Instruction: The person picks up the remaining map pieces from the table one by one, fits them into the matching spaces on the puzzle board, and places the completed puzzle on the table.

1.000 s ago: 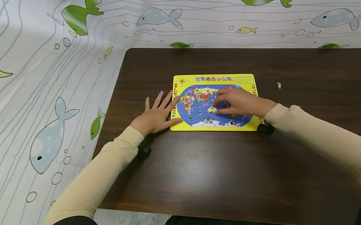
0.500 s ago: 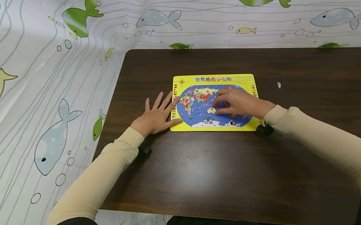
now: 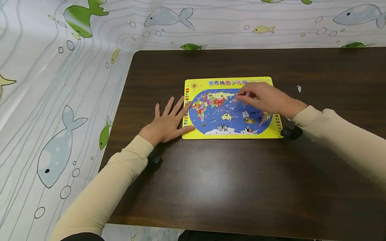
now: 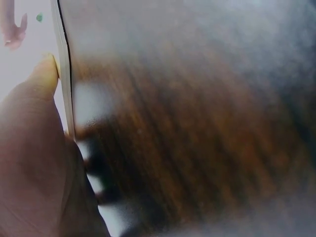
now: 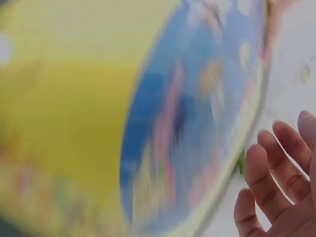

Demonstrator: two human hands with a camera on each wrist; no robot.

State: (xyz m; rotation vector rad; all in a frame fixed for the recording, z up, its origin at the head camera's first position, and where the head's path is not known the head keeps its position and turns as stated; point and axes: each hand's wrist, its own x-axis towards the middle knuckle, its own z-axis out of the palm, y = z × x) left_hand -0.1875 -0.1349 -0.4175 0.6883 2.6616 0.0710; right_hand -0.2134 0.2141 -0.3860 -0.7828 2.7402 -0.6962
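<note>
A yellow-bordered world map puzzle board lies on the dark wooden table. My left hand rests spread at its left edge, with thumb and forefinger on the border; the left wrist view has the thumb against the board's rim. Over the upper right part of the map hovers my right hand, thumb and forefinger bent toward each other. In the right wrist view its fingers are loosely curved and nothing shows between them. The pale Australia piece sits in the blue ocean area.
One small loose puzzle piece, pale and green, lies on the table to the right of the board. A white cloth printed with fish hangs behind the table and along its left side.
My right hand has let go of the Australia piece and moved up and right across the map, leaving the piece in view. The left hand has stayed in place.
</note>
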